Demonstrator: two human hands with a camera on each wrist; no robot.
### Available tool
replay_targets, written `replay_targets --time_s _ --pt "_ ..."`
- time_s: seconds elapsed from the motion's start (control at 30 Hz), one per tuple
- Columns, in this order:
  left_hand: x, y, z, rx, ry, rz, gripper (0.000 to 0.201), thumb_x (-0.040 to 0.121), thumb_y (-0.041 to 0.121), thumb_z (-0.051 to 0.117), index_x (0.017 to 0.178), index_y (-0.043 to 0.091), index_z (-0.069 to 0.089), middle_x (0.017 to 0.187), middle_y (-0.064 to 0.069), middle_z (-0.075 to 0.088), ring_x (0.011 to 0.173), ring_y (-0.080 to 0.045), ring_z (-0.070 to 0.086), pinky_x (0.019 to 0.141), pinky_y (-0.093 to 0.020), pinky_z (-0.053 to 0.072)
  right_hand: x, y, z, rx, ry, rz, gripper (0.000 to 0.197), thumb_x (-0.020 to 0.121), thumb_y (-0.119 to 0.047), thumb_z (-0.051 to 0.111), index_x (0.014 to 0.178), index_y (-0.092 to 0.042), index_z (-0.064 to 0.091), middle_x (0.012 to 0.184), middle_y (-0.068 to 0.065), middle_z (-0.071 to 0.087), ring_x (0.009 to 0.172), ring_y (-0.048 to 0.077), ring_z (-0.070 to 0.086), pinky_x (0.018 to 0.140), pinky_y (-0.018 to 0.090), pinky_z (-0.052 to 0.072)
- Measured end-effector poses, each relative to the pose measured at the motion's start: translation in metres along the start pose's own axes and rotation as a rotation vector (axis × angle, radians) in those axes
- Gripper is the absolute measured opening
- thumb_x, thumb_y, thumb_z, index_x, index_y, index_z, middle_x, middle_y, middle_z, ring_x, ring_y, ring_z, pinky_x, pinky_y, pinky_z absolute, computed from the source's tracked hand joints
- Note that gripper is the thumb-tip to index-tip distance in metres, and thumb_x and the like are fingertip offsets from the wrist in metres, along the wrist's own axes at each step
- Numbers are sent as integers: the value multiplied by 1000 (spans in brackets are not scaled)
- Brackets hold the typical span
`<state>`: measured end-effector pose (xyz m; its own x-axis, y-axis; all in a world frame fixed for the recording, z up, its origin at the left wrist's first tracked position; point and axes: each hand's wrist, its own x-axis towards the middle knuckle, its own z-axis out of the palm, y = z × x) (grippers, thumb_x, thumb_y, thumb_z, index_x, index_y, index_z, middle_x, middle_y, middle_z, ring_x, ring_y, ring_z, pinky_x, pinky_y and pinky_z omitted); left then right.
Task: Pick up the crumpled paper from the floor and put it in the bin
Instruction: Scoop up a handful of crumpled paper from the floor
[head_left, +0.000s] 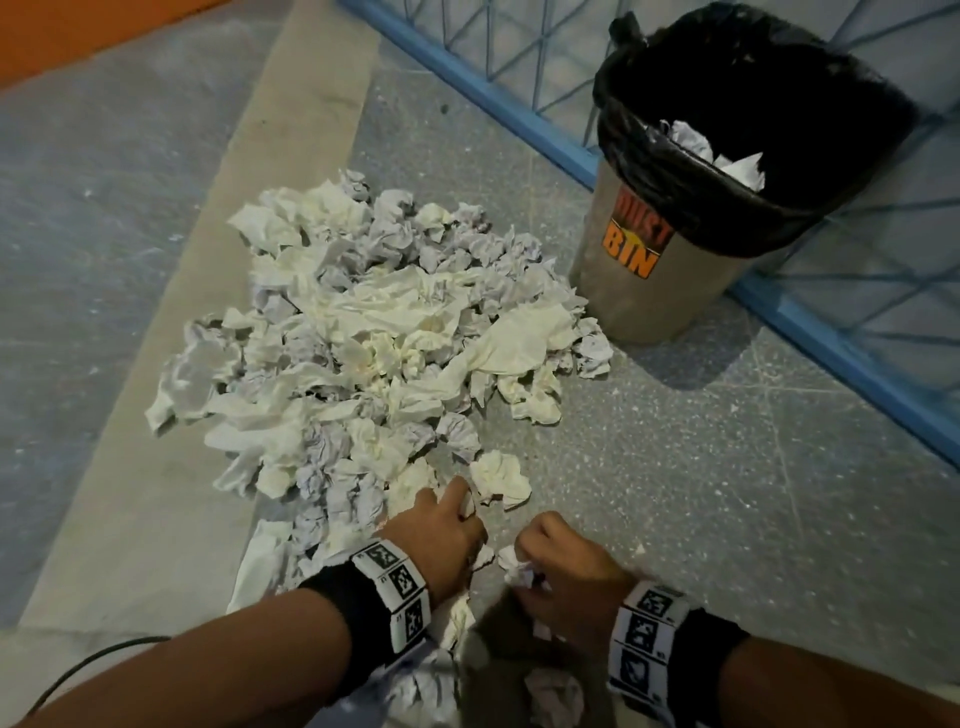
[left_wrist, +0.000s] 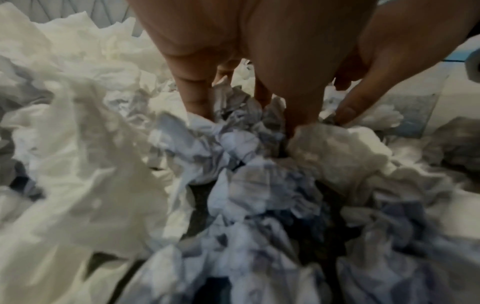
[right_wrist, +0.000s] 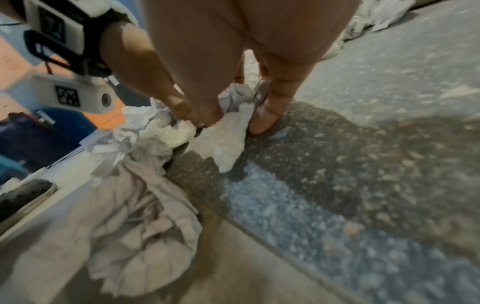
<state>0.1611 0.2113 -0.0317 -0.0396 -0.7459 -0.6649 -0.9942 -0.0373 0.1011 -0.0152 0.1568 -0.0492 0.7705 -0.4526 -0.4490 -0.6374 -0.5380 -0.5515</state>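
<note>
A big heap of crumpled paper (head_left: 374, 338), white and cream, covers the floor ahead of me. The grey bin (head_left: 644, 291) with a black liner stands to the heap's right, with some paper (head_left: 727, 156) lying inside. My left hand (head_left: 460, 512) digs into the heap's near edge; in the left wrist view my left hand (left_wrist: 285, 123) has fingers and thumb (left_wrist: 348, 111) curled round crumpled paper balls (left_wrist: 335, 148). Just right of it, my right hand (head_left: 530, 558) pinches a small cream wad (right_wrist: 226, 142) between thumb and fingers, low over the floor.
A blue metal grille (head_left: 519, 104) runs diagonally behind the bin. The speckled grey floor (head_left: 701, 493) lies bare to the right of the heap. A beige strip (head_left: 291, 130) crosses the floor on the left. A black cable (head_left: 88, 665) lies at lower left.
</note>
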Motion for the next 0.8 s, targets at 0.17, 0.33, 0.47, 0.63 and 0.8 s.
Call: replay_targets --time_s 0.17,0.33,0.47,0.63,0.8 --pt "2 5 -17 -18 -14 40 38 93 37 47 126 18 51 137 -11 29 115 -35 45 89 -45 50 -10 8 -20 74 -10 -38 20 85 -34 57 98 -22 48 107 -8 40 87 12 51 78 28 44" --pt "-5 3 -56 -17 -57 87 40 90 36 54 124 16 53 131 -9 34 109 -30 52 93 -44 50 -21 9 -59 154 65 -31 23 81 -38 61 97 -30 47 99 -20 36 79 -5 43 76 20 37" --pt "-22 -2 -115 -51 85 149 30 85 36 57 111 23 56 129 -1 38 98 -20 58 85 -30 51 -32 4 -111 186 321 -97 22 81 -39 68 92 -31 51 105 -20 44 91 -6 48 79 10 41" --pt "-17 3 -249 -77 573 172 33 82 40 63 112 26 60 133 -2 38 103 -20 58 89 -30 51 -35 2 -238 109 994 -148 26 74 -25 78 91 -18 60 103 -11 54 89 -3 51 79 1 37" --pt "16 47 -358 -209 939 223 33 82 38 65 112 26 62 130 -3 43 110 -19 49 89 -26 40 -5 20 -348 -17 1113 11 34 75 -37 75 99 -17 61 97 -4 53 87 11 50 71 14 34"
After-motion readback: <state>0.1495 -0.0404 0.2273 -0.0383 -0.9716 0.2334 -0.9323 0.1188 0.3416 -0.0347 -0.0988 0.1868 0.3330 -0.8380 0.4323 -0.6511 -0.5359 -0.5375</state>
